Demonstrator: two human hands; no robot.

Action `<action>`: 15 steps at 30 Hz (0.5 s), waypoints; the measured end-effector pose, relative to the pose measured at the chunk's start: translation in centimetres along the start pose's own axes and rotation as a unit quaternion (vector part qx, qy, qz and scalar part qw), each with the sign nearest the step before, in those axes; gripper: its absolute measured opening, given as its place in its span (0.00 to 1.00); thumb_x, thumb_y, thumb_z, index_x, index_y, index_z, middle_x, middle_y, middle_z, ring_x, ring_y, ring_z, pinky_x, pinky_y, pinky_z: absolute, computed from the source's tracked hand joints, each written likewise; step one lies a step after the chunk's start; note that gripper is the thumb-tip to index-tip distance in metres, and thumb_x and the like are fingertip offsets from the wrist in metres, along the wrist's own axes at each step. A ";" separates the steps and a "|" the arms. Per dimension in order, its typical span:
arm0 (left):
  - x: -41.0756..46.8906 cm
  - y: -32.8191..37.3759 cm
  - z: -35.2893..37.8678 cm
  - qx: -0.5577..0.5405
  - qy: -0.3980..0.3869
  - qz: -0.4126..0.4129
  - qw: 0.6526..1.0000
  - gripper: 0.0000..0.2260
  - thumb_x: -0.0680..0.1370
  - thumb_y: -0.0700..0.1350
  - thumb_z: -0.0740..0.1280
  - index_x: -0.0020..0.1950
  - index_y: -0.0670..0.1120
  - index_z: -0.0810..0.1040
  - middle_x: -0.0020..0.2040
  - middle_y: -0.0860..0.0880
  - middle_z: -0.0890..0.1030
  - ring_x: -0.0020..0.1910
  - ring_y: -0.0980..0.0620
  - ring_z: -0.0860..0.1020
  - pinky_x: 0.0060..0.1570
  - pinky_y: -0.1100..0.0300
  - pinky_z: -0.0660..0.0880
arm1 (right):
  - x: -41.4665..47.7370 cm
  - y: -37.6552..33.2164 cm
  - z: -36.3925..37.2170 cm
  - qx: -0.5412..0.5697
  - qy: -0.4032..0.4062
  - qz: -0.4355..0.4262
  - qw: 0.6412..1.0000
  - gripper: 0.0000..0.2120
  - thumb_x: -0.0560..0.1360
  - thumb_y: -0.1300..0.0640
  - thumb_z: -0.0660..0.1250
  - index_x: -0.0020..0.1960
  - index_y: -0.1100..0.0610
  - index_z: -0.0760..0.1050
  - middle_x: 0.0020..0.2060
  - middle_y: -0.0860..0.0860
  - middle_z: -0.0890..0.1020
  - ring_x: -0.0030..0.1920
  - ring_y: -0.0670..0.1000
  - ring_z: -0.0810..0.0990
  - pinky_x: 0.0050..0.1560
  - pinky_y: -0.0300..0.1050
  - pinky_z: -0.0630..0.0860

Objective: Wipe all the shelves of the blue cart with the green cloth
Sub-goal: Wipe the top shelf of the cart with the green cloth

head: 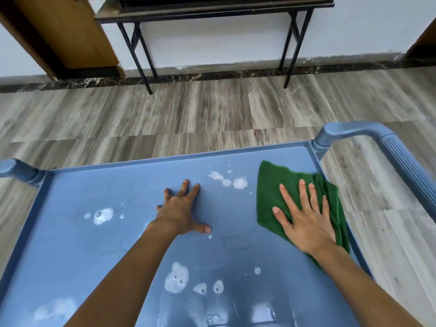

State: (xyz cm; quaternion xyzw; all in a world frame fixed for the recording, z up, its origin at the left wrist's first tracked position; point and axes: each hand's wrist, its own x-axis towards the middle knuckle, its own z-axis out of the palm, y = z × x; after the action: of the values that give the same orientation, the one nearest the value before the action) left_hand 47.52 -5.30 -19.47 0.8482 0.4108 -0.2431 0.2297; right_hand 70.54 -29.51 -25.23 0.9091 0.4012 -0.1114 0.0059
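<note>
**A:** Where is your cloth?

**B:** Your green cloth (269, 194) lies crumpled on the top shelf (94, 251) of the blue cart (165, 159). It sits at the shelf's right end, touching the right rim and near the ribbed handle (401, 152).

**A:** And your hands?

**B:** Your right hand (306, 223) lies flat on the cloth, palm down. The fingers are straight and spread, pressing the cloth to the shelf rather than gripping it. Your left hand (180, 213) rests on bare shelf near the middle, fingers splayed and thumb out, holding nothing. The two hands are apart, with a strip of blue shelf between them.

**A:** What else is on that shelf?

**B:** White foam (240, 183), in patches. One cluster sits between your left fingertips and the cloth's far edge. Another lies left of your left hand, several lie nearer you between your forearms, and a faint one is at the near left corner.

**A:** And around the cart?

**B:** Grey wood-grain floor (165, 114). Beyond it a black-legged table (212, 13) stands against the white wall (212, 43), with a brown wooden panel (70, 27) to its left
</note>
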 end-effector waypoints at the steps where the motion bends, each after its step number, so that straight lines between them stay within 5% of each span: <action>1: 0.2 0.0 -0.1 -0.003 0.001 0.004 1.000 0.59 0.60 0.69 0.77 0.79 0.61 0.42 0.80 0.60 0.38 0.78 0.35 0.39 0.71 0.33 0.62 | -2.0 -0.2 0.4 0.001 0.006 0.003 1.000 0.34 0.76 0.28 0.32 0.79 0.37 0.32 0.82 0.55 0.38 0.80 0.56 0.32 0.78 0.64 0.38; 9: 0.9 -0.4 0.7 0.008 0.004 0.010 1.000 0.59 0.60 0.69 0.76 0.79 0.62 0.41 0.80 0.60 0.39 0.77 0.34 0.40 0.68 0.31 0.64 | -18.1 -0.5 4.5 -0.001 0.094 0.011 0.995 0.32 0.78 0.35 0.53 0.80 0.44 0.61 0.81 0.57 0.58 0.80 0.61 0.57 0.74 0.70 0.58; 15: 1.5 -0.7 0.9 0.019 0.007 0.005 1.000 0.59 0.60 0.71 0.75 0.78 0.63 0.38 0.80 0.61 0.38 0.78 0.35 0.39 0.69 0.30 0.63 | -14.3 -1.0 3.2 0.008 0.030 0.027 0.999 0.31 0.81 0.32 0.45 0.81 0.38 0.46 0.82 0.55 0.47 0.82 0.58 0.43 0.76 0.70 0.49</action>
State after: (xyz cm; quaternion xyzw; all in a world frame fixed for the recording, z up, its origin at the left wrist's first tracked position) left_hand 47.55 -4.55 -21.25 0.8561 0.4031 -0.2440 0.2122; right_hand 59.82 -39.59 -25.29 0.9224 0.3760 -0.0873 -0.0101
